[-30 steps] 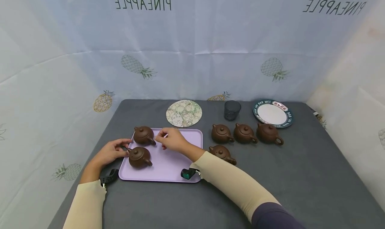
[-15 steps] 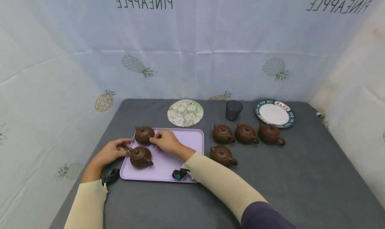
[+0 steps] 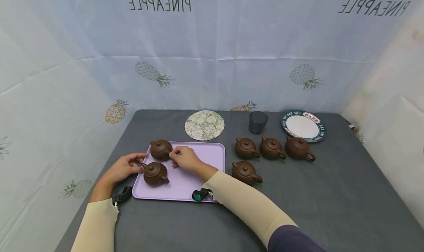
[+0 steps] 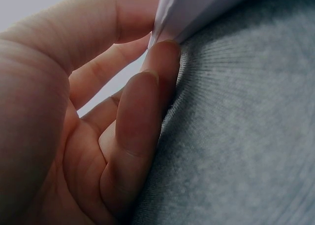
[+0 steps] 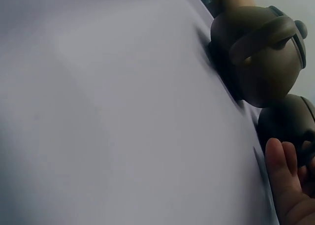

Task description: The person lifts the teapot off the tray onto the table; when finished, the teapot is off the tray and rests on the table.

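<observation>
A lilac tray (image 3: 195, 185) lies on the left half of the table with two small brown clay teapots on it. My right hand (image 3: 185, 158) pinches the handle of the far teapot (image 3: 161, 149), and the fingers hide that handle. The near teapot (image 3: 154, 173) stands just in front, spout to the left and handle to the right. At the tray's left side my left hand (image 3: 124, 166) holds the rim, its thumb close to the near teapot's spout. In the left wrist view, fingers (image 4: 140, 112) curl against the tray edge (image 4: 170, 18).
More brown teapots stand right of the tray: a row of three, with the middle teapot (image 3: 271, 149) among them, and a single teapot (image 3: 244, 172) nearer. Behind are a round floral mat (image 3: 204, 125), a dark glass (image 3: 258, 121) and a green-rimmed plate (image 3: 301, 125).
My right hand has moved left to the far teapot's handle and taken hold of it. That teapot has shifted slightly to the right. The left hand stays at the tray's edge.
</observation>
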The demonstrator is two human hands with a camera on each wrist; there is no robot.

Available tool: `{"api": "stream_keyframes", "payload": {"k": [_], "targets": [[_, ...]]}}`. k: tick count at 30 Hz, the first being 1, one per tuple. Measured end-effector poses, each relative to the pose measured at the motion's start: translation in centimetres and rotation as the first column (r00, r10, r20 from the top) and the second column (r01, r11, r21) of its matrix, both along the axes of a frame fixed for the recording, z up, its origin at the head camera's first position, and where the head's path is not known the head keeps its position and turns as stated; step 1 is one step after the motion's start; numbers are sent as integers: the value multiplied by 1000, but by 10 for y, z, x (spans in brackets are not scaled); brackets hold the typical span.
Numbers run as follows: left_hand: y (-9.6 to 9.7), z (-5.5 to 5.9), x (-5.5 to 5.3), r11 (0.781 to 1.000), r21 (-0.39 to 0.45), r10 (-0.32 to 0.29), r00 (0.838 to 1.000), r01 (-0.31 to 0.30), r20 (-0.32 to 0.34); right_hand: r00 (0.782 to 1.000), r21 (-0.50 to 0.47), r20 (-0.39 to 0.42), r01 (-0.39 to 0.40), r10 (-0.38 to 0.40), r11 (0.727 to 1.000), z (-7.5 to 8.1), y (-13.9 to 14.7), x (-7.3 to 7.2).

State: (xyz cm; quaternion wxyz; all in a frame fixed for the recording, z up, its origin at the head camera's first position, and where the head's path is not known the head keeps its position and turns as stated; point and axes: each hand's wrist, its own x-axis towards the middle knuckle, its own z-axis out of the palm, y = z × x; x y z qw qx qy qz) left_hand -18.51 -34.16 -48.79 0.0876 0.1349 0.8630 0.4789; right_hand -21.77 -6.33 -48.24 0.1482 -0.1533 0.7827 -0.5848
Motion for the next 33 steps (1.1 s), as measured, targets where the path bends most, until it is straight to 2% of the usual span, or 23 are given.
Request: {"api": "stream_keyframes", "payload": {"k": [5, 8, 15, 21, 25, 28, 32, 33], "targets": [[0, 1, 0, 1000, -7, 1, 1000, -1, -7, 990, 131, -142, 22, -3, 991, 3, 7, 1], [-1, 2, 1, 1000, -8, 5, 1000, -5, -3, 986, 142, -167, 36, -12, 989, 5, 13, 1], [0, 3, -1, 1000, -3, 13, 1000, -13, -1, 994, 77, -104, 34, -26, 996, 14, 36, 5], [2, 5, 1, 1000, -1, 6, 1000, -6, -8, 997, 42, -66, 53, -51, 998, 24, 67, 17], [11, 22, 8, 1000, -13, 1, 1000, -1, -3, 997, -9, -60, 57, -58, 998, 33, 88, 25], [10, 19, 7, 1000, -3, -2, 1000, 2, 1, 997, -61, -43, 64, -67, 996, 39, 105, 32], [-1, 1, 0, 1000, 4, 11, 1000, -11, 9, 996, -109, -20, 81, -84, 991, 49, 130, 40], [-1, 1, 0, 1000, 3, 15, 1000, -15, 14, 996, -120, -16, 84, -87, 989, 51, 137, 41]]}}
